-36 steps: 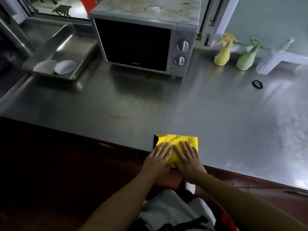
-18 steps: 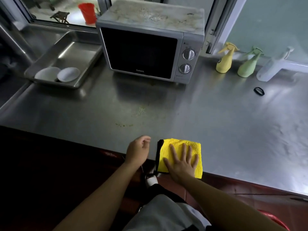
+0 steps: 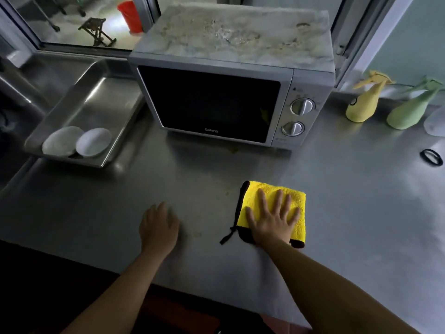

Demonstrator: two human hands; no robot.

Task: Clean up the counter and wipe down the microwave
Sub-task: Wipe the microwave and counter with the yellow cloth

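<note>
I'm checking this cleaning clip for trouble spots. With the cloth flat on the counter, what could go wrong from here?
1. The right hand presses the yellow cloth flat; a wide sweep rightward might knock the black ring or the yellow spray bottle.
2. The microwave top looks heavily soiled; wiping it may push grime down onto the counter.
3. Faint residue near the left hand could be missed.

Left hand point(image 3: 159, 227) off the yellow cloth point(image 3: 273, 212); a second ago both hands lay on it together. It now rests flat on the bare table point(image 3: 349, 213), well left of the cloth. Right hand point(image 3: 273, 224) alone presses the cloth, fingers point(image 3: 262, 201) spread. Cloth pushed up from the table's near edge, closer to the microwave point(image 3: 216, 92).
</note>
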